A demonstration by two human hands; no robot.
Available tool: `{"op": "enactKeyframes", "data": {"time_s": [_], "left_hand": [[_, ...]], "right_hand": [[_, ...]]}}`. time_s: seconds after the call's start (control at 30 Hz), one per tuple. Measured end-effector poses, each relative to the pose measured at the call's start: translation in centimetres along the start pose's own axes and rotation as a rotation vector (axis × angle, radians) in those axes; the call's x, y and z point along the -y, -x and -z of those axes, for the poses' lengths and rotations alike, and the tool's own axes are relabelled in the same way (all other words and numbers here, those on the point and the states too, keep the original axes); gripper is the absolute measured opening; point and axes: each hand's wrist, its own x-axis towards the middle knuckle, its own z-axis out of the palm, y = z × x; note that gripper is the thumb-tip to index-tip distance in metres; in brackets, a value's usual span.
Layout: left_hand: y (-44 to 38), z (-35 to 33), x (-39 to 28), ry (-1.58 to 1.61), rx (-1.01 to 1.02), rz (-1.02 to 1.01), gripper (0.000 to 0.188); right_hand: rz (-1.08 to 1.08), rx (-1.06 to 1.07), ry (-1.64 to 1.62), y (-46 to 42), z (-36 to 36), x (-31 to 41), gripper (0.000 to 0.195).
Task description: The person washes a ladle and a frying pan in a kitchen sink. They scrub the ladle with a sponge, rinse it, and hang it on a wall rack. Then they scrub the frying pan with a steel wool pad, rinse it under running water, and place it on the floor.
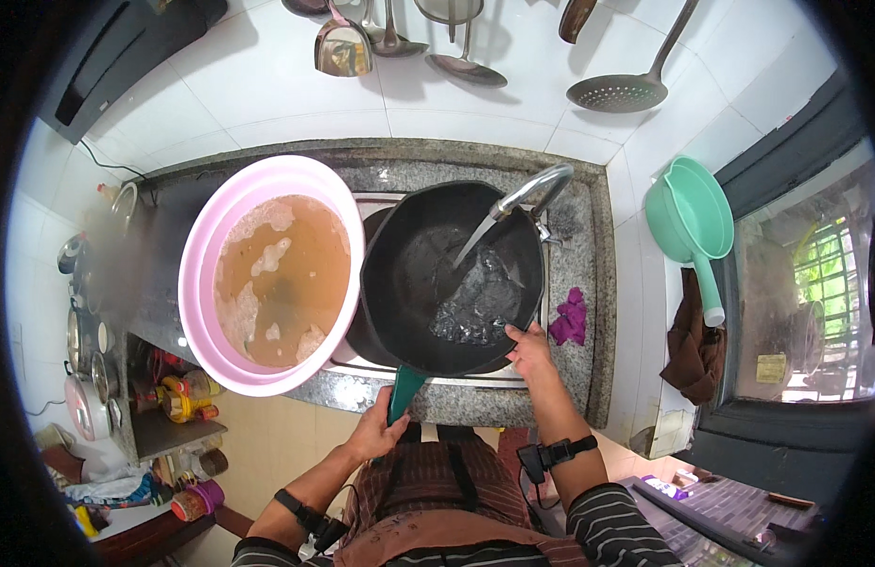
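Observation:
A black frying pan (409, 283) with a green handle is held over the sink (437, 380). My left hand (376, 429) is closed around that handle at the counter's front edge. My right hand (532, 350) grips the pan's rim at its lower right, fingertips over the edge. Water runs from the chrome faucet (505, 205) into the pan and pools in its right part. Left of the pan, a pink plastic basin (199, 283) holds cloudy brown water with patches of foam.
A crumpled purple cloth (569, 319) lies on the granite counter (586, 375) at the right. A green plastic dipper (685, 205) and a brown cloth (695, 347) hang by the window. A skimmer (618, 93), ladles and a wok spatula (343, 49) hang on the tiled wall.

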Motion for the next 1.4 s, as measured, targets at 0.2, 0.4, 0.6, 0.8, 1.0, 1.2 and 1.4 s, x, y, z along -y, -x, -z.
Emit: {"op": "enactKeyframes", "data": {"time_s": [0.2, 0.4, 0.6, 0.8, 1.0, 1.2, 1.4], "left_hand": [[-1.3, -0.9, 1.5, -0.027, -0.026, -0.134, 0.051], [-2.8, -1.4, 0.5, 0.068, -0.045, -0.009, 0.056], [-4.6, -2.6, 1.5, 0.138, -0.061, -0.013, 0.039], [-5.4, -3.2, 1.6, 0.041, 0.027, 0.01, 0.038], [-5.4, -3.1, -0.6, 0.012, 0.136, 0.054, 0.041], [-4.9, -3.0, -0.8, 0.178, 0.317, 0.077, 0.038], [-1.8, -0.3, -1.2, 0.516, 0.508, 0.113, 0.045]], "right_hand": [[0.122, -0.066, 0.012, 1.2, 0.2, 1.1, 0.025], [0.295, -0.095, -0.012, 1.9, 0.5, 1.2, 0.027], [0.328, -0.161, 0.087, 4.2, 1.0, 2.9, 0.033], [0.394, -0.245, 0.148, 6.7, 2.2, 3.5, 0.036], [0.539, -0.322, 0.341, 8.2, 4.4, 4.0, 0.03], [0.797, -0.374, 0.722, 11.6, 3.8, 5.7, 0.022], [0.863, -0.443, 1.132, 16.3, 0.0, 7.9, 0.019]]}}
